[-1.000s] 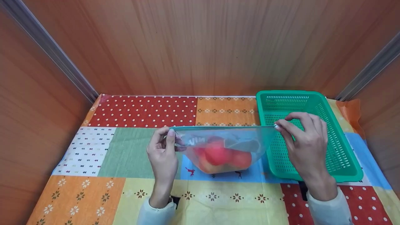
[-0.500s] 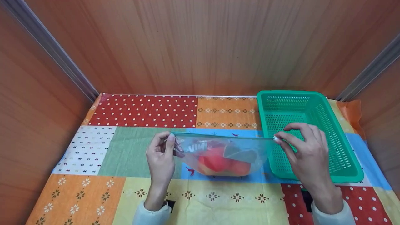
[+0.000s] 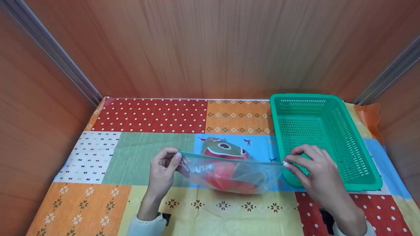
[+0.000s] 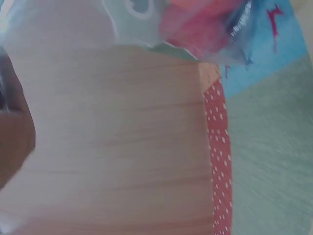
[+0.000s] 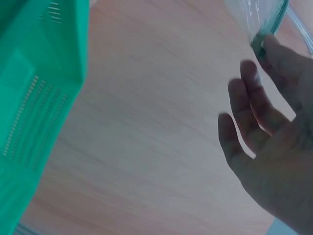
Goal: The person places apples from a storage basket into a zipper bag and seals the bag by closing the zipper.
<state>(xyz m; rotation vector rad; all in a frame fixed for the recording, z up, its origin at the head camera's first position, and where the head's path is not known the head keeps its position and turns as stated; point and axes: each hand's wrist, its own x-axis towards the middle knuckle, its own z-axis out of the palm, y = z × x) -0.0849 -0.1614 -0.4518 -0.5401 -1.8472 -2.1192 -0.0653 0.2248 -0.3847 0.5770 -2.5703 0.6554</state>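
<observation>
A clear plastic zip bag point(image 3: 262, 175) with a green strip along its top edge is stretched between my two hands. Rounded red and orange things point(image 3: 226, 178) sit inside it, blurred by the plastic. Beyond the strip shows a green printed patch point(image 3: 224, 146) with an eye and a red mouth. My left hand point(image 3: 164, 170) pinches the bag's left top corner between thumb and fingers. At the opposite corner, my right hand point(image 3: 316, 170) pinches the strip's end, where a small white bit shows. In the right wrist view, the other fingers point(image 5: 239, 105) are loosely bent.
A green perforated plastic basket point(image 3: 277, 131) stands on the right, partly behind my right hand. A patchwork-print cloth point(image 3: 154, 114) covers the table. Wood-grain panels point(image 3: 210, 49) rise at the back and both sides. An orange flap of cloth point(image 3: 369, 118) lies by the right panel.
Both hands have come down and nearer my body with the bag. Its top edge sits lower and slopes down to the right, and the green printed patch has come into sight beyond it.
</observation>
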